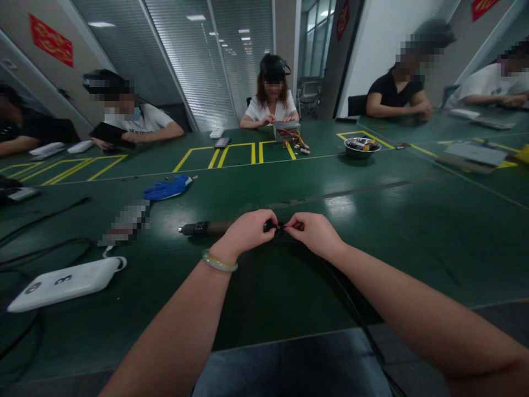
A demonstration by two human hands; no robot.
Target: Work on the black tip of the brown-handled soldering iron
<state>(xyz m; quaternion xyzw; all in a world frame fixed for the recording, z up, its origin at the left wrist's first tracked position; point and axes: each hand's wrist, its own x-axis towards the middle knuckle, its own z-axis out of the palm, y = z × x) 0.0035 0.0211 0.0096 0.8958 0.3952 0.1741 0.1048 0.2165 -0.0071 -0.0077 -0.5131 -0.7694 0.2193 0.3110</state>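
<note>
Both hands are meeting mid-table: the left hand point(248, 231) and right hand point(314, 231) are each pinching a black cord point(278, 227) beside a tool point(204, 227). Bare table point(413, 220) is lying open rightward; the near edge is running close below.

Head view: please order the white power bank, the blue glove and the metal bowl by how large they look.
1. White power bank, clearly largest; it also lies nearest the camera.
2. Blue glove.
3. Metal bowl, looks close to the glove in size and is farther away, so this order is unsure.
</note>
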